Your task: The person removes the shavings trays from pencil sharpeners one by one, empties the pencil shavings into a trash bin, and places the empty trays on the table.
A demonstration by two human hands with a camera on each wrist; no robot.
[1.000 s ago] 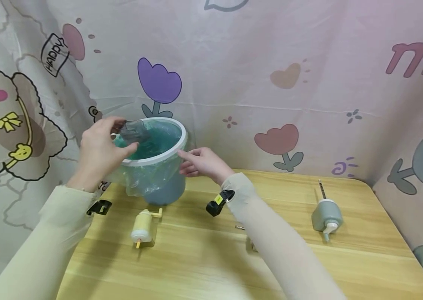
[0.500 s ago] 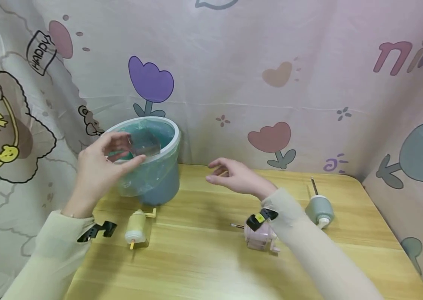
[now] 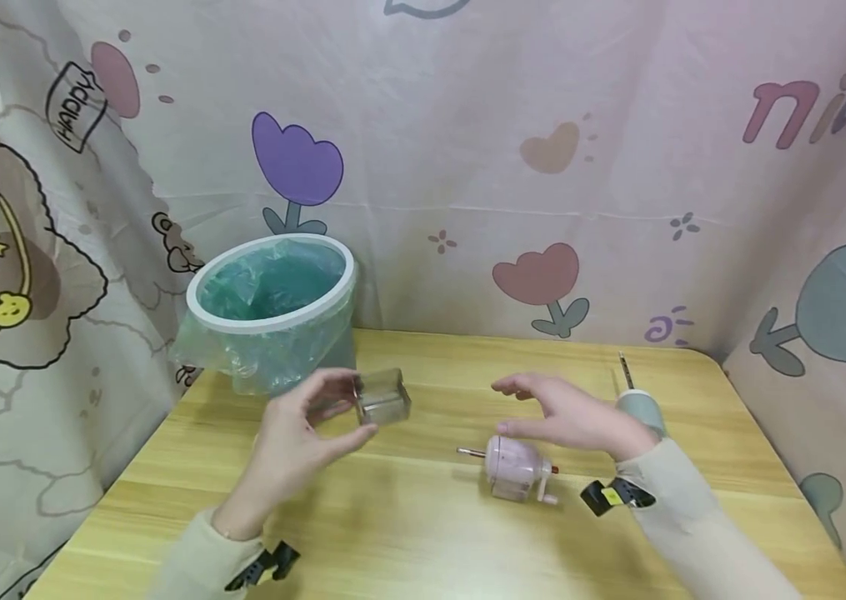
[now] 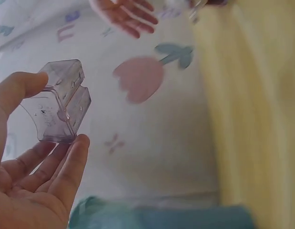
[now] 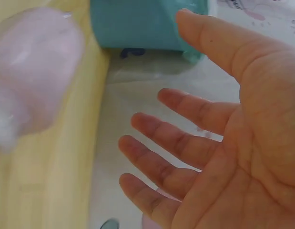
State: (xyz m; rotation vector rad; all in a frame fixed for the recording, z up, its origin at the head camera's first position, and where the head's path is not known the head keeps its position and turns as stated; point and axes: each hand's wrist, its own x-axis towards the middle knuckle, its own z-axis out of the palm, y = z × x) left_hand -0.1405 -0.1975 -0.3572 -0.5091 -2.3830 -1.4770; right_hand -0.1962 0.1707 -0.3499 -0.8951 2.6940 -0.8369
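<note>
In the head view my left hand (image 3: 295,446) pinches a small see-through plastic box (image 3: 382,397), shaped like a pencil sharpener's shavings drawer, above the table. The left wrist view shows the clear box (image 4: 59,102) between thumb and fingertips, with no shavings visible inside. My right hand (image 3: 576,414) hovers with nothing in it above a pink crank pencil sharpener (image 3: 516,467), which has a pencil in it. In the right wrist view the fingers (image 5: 178,143) are spread. The yellow sharpener is hidden behind my left hand and forearm.
A bin (image 3: 332,315) with a white rim and a green bag liner stands at the back left of the wooden table (image 3: 423,542). A grey-blue sharpener (image 3: 640,408) with a pencil stands at right, partly covered by my right arm. Printed curtains enclose the back and sides.
My left hand has carried the clear box from over the bin down and rightward to above the table. My right hand has moved away from the bin's side to over the pink sharpener.
</note>
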